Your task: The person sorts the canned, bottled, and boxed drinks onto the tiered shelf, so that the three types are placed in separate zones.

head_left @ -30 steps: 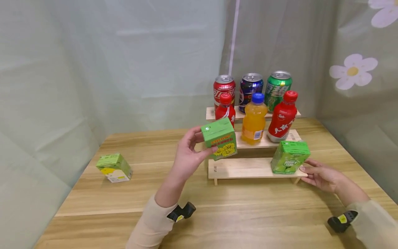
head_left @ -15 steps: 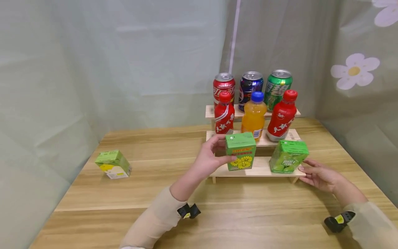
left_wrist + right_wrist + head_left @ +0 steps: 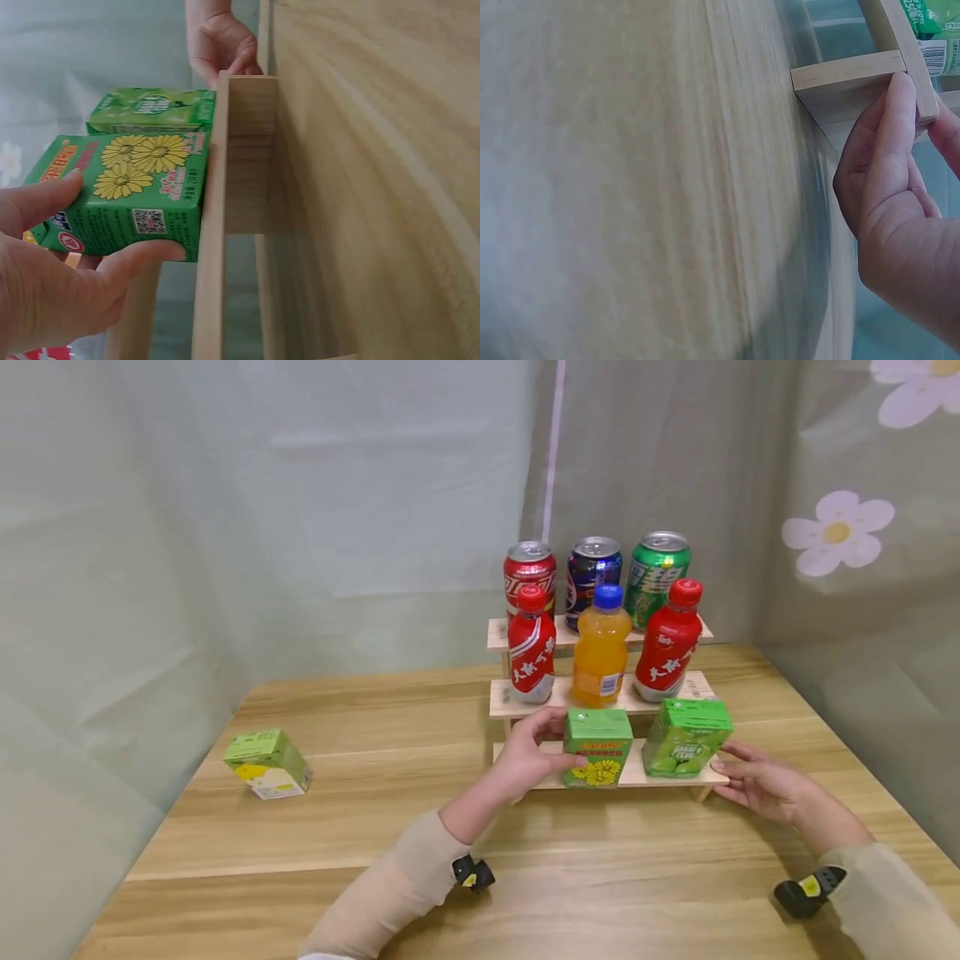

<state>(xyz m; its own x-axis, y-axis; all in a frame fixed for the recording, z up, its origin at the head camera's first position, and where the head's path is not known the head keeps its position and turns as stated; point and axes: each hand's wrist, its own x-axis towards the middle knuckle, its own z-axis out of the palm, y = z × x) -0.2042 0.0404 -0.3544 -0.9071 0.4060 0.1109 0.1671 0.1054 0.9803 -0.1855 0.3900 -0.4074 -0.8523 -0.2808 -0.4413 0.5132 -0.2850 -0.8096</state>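
My left hand (image 3: pixel 527 762) holds a green drink carton (image 3: pixel 598 748) printed with yellow flowers, thumb on its front and fingers behind. The carton is upright at the lowest step of a three-step wooden shelf (image 3: pixel 634 768); in the left wrist view its base meets the step's board (image 3: pixel 212 225). Beside it on that step stands another green carton (image 3: pixel 686 739) with a fruit print. My right hand (image 3: pixel 768 785) pinches the right end of this step, thumb above and fingers (image 3: pixel 889 142) under the board.
Two red bottles (image 3: pixel 531 647) and an orange drink bottle (image 3: pixel 602 647) stand on the middle step. Red (image 3: pixel 529 568), dark blue (image 3: pixel 592 572) and green (image 3: pixel 658 578) cans fill the top. A yellow-green carton (image 3: pixel 268 764) sits at the table's left.
My left hand has carried the flower-printed carton right and down from before the left red bottle to the lowest step, turning it straighter. My right hand keeps its hold on the shelf end.
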